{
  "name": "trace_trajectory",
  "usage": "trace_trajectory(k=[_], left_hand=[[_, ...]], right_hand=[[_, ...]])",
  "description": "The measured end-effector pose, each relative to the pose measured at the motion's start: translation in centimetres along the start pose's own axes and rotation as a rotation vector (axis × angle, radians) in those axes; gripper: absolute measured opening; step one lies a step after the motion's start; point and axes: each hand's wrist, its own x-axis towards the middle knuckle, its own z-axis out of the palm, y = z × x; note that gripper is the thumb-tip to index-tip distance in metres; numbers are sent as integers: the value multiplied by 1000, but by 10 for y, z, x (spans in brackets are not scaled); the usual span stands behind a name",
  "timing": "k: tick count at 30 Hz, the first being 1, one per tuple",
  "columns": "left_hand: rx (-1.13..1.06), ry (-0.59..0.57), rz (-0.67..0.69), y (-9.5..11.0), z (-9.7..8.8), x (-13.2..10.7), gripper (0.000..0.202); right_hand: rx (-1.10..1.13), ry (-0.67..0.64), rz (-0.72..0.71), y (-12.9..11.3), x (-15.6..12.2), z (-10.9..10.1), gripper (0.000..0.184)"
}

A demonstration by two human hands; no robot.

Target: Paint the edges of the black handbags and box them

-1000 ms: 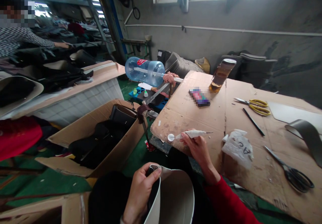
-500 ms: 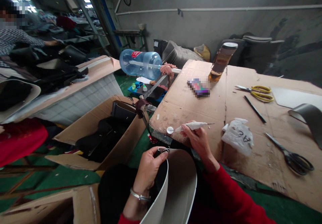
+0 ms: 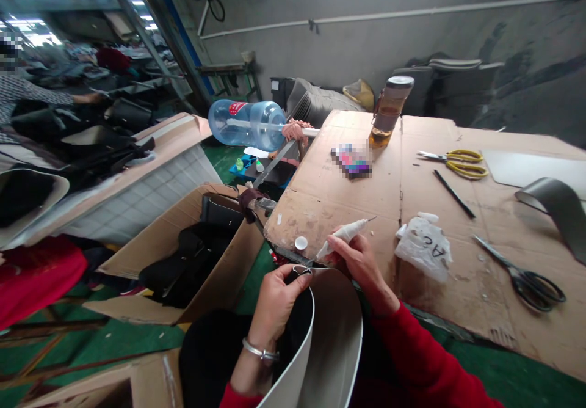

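Observation:
My left hand pinches the top edge of a curved piece of sheet material, pale inside with a dark layer beside my fingers. My right hand holds a slim white tool with a thin point at each end, gripped like a pen. Its lower tip is close to the piece's edge by my left thumb; whether they touch I cannot tell. A small round white cup sits at the table corner, just beyond my hands.
Cardboard covers the table. On it are black-handled scissors, yellow-handled scissors, a plastic bag, a phone and a drink bottle. A box of black pieces stands left; a co-worker is beyond.
My right hand has brought the white tool's lower tip from the small cup down towards the edge in my left hand. The view has shifted slightly.

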Motion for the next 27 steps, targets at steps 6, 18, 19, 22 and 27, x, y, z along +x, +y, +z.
trace_trajectory(k=[6,18,19,22,27], left_hand=[[1,-3,-14,6,3,-2,33],[4,-24,5,3,2,-3,26],[7,-24,9,2,2,-3,25],[38,-17,21,-1,1,-2,22],[141,-18,44,-2,1,-2,19]], right_hand=[[-61,-41,16,-4,-1,0,45],[-149,-107,37,-3,0,-2,44],[-151,-122,40,-3,1,-2,44],[-160,-159,39,-3,3,-3,42],[-203,-197,48,-2,6,-4,41]])
